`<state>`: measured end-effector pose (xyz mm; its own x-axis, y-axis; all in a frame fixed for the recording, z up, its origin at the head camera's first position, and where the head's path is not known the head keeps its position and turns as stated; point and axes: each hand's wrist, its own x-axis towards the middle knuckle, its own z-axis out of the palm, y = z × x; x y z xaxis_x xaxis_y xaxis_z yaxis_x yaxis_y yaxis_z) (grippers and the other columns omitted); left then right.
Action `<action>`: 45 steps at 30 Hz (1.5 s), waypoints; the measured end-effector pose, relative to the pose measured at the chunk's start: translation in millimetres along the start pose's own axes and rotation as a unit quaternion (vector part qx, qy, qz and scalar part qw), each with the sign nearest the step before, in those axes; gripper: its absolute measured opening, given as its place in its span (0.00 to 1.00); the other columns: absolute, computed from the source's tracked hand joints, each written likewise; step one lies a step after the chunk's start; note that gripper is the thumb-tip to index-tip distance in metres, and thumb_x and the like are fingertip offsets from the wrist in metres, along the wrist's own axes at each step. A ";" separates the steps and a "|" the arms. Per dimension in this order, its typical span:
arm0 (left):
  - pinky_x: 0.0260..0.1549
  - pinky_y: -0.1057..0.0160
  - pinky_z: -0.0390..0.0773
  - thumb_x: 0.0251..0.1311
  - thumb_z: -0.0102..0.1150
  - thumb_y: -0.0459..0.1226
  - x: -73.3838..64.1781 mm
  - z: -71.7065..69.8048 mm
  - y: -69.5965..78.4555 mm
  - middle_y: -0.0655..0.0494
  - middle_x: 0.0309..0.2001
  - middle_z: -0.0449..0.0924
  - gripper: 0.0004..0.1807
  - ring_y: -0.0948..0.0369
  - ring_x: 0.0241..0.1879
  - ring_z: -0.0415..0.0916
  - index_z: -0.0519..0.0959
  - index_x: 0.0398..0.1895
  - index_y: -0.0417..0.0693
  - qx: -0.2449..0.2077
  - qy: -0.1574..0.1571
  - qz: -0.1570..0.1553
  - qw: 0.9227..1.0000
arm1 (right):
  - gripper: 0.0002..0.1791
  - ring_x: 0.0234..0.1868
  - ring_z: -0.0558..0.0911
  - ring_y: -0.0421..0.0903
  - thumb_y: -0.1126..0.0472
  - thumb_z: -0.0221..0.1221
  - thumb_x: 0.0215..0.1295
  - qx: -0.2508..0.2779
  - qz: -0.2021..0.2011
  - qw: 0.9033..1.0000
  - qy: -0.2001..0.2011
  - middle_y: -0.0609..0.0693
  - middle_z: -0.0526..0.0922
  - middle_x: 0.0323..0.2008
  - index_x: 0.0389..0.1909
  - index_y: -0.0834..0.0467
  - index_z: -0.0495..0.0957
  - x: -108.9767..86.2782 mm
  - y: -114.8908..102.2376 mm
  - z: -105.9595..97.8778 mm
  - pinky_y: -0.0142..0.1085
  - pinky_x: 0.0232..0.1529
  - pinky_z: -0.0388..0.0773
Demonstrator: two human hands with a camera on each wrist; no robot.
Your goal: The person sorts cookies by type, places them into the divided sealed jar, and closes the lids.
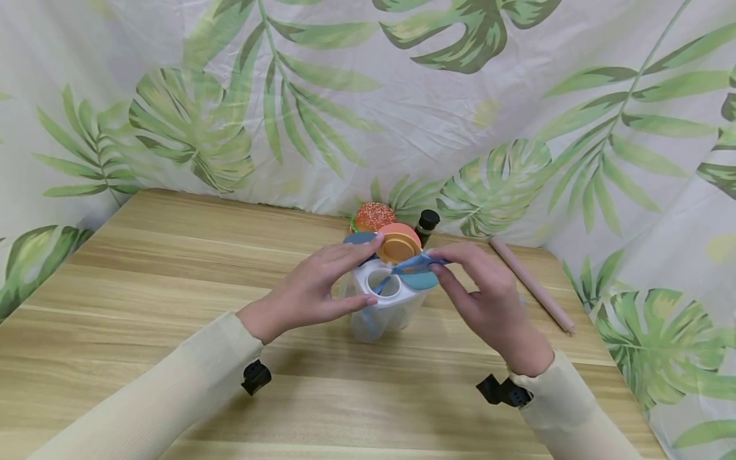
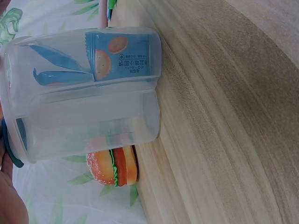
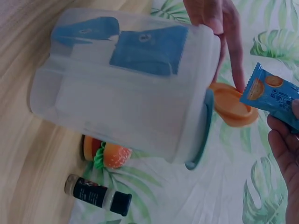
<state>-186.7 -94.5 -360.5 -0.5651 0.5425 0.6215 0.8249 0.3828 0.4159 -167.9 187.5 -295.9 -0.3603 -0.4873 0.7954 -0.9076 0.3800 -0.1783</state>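
Observation:
A translucent storage container with a white top stands on the table. Its orange flip lid is raised, leaving a round opening uncovered. My left hand spans the container's top with straight fingers, the thumb at the near rim and a fingertip at the orange lid. Just above the opening, my right hand pinches a small blue biscuit packet printed with round biscuits. More blue packets lie inside one compartment. The neighbouring compartment shows no packets. Other lids, one teal and one dark blue, are down.
Behind the container sit a toy hamburger and a black-capped seasoning bottle. A pinkish rolling-pin-like rod lies along the right side of the wooden table. Leaf-patterned cloth hangs behind and beside the table.

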 end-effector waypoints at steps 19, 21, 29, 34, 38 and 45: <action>0.70 0.44 0.74 0.61 0.76 0.44 0.5 1.6 -1.5 0.48 0.75 0.73 0.48 0.51 0.72 0.75 0.63 0.81 0.47 -0.004 0.001 0.004 1.000 | 0.18 0.47 0.87 0.47 0.76 0.71 0.59 -0.018 0.000 0.994 -0.108 0.52 0.88 0.44 0.49 0.60 0.84 -11.4 1.5 30.8 0.38 0.47 0.86; 0.70 0.44 0.74 0.61 0.76 0.44 0.6 1.0 -1.1 0.47 0.75 0.73 0.48 0.51 0.72 0.74 0.63 0.81 0.46 -0.001 0.004 0.006 1.000 | 0.17 0.48 0.87 0.47 0.77 0.71 0.59 -0.026 -0.016 0.993 -0.117 0.52 0.89 0.45 0.48 0.60 0.85 -11.4 2.5 33.7 0.38 0.49 0.87; 0.71 0.45 0.74 0.61 0.76 0.44 0.2 0.5 -0.3 0.48 0.76 0.72 0.47 0.51 0.73 0.74 0.63 0.81 0.47 0.003 -0.003 -0.002 1.000 | 0.15 0.52 0.85 0.48 0.76 0.70 0.60 -0.023 -0.027 0.989 -0.144 0.51 0.90 0.48 0.47 0.60 0.87 -13.6 3.7 39.8 0.37 0.52 0.86; 0.72 0.46 0.73 0.62 0.75 0.44 1.0 -0.1 0.1 0.50 0.77 0.71 0.47 0.52 0.74 0.73 0.62 0.82 0.48 -0.003 -0.010 -0.010 1.000 | 0.14 0.55 0.84 0.48 0.74 0.65 0.67 -0.032 -0.011 0.985 -0.170 0.51 0.90 0.52 0.51 0.60 0.86 -13.5 3.5 38.9 0.38 0.57 0.85; 0.72 0.45 0.73 0.62 0.75 0.44 0.9 -0.6 0.4 0.49 0.76 0.71 0.47 0.52 0.74 0.73 0.62 0.82 0.48 -0.004 -0.008 -0.009 1.000 | 0.15 0.57 0.83 0.49 0.72 0.63 0.69 -0.036 -0.011 0.983 -0.181 0.52 0.89 0.54 0.53 0.60 0.86 -13.7 3.9 39.0 0.39 0.58 0.84; 0.72 0.44 0.73 0.62 0.75 0.45 0.4 0.8 -0.4 0.49 0.77 0.71 0.47 0.51 0.74 0.73 0.62 0.82 0.48 0.000 -0.009 -0.006 1.000 | 0.13 0.60 0.81 0.50 0.70 0.63 0.70 -0.025 -0.007 0.981 -0.193 0.52 0.89 0.54 0.52 0.61 0.87 -17.1 5.6 40.0 0.41 0.60 0.84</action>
<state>-187.3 -93.9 -360.9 -0.5749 0.5515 0.6044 0.8182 0.3887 0.4236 -175.4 166.5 -333.7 -0.4118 -0.7506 0.5167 -0.9048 0.4043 -0.1337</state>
